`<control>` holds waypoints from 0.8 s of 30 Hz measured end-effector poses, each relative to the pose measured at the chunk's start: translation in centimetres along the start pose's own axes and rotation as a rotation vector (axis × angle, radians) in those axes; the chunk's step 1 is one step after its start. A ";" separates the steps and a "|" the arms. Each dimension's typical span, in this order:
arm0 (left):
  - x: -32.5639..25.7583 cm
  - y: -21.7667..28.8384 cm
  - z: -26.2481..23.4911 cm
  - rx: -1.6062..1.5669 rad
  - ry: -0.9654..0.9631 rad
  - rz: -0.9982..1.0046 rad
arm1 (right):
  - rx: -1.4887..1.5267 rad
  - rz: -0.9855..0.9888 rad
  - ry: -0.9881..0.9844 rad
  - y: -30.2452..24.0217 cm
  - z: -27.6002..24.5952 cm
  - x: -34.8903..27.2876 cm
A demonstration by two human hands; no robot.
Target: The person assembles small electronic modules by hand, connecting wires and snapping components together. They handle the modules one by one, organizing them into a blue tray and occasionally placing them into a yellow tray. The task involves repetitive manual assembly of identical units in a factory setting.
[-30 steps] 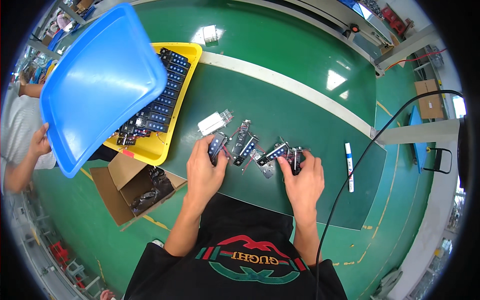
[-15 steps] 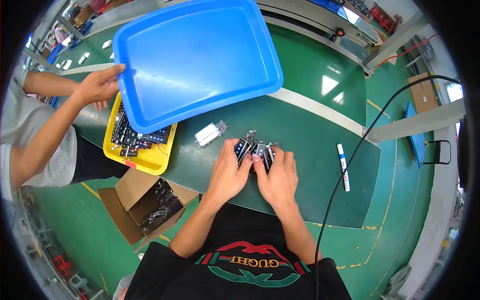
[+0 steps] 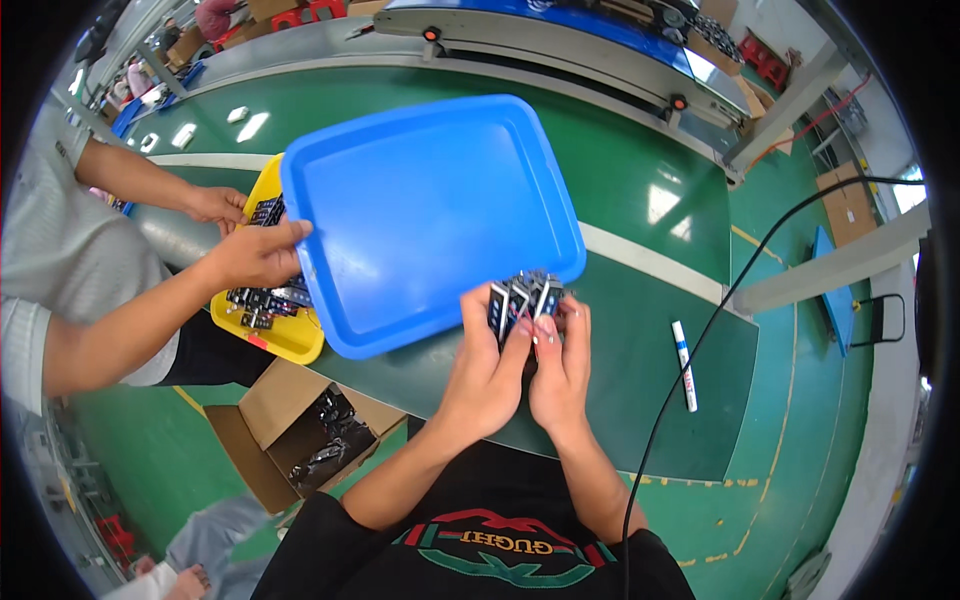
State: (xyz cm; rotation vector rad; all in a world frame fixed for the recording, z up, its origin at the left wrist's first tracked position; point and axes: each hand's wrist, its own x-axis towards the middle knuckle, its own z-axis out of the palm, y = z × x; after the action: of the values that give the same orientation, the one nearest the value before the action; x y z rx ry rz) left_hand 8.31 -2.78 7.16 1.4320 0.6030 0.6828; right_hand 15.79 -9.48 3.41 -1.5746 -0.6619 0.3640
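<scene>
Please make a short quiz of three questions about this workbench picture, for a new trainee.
1. True or false: the blue tray lies flat on the table with nobody touching it.
2. What do the person's left hand and right hand hold together?
A. a bundle of small dark parts
B. the white marker
C. the cardboard box
3. Fill in: the white marker lies on the green table, to the ____ of the person's hands.

Key
1. False: a co-worker's hand holds its edge, over the yellow tray.
2. A, the bundle of small dark parts.
3. right
</scene>
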 end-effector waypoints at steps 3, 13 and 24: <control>3.7 2.0 -1.9 -0.037 0.061 -0.035 | 0.003 -0.044 -0.029 -2.3 2.4 4.5; 6.2 -0.8 -3.1 0.241 0.005 -0.180 | -0.665 -0.075 -0.130 -1.0 1.5 6.6; 0.5 2.9 -4.8 0.779 0.047 0.241 | -0.934 -0.161 0.221 3.1 -7.1 -0.2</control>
State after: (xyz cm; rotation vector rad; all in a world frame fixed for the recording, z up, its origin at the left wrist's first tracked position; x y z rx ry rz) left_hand 4.95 0.82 9.80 2.2432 0.7863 0.7020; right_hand 20.47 -15.24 1.25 -2.3712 -0.8326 -0.2975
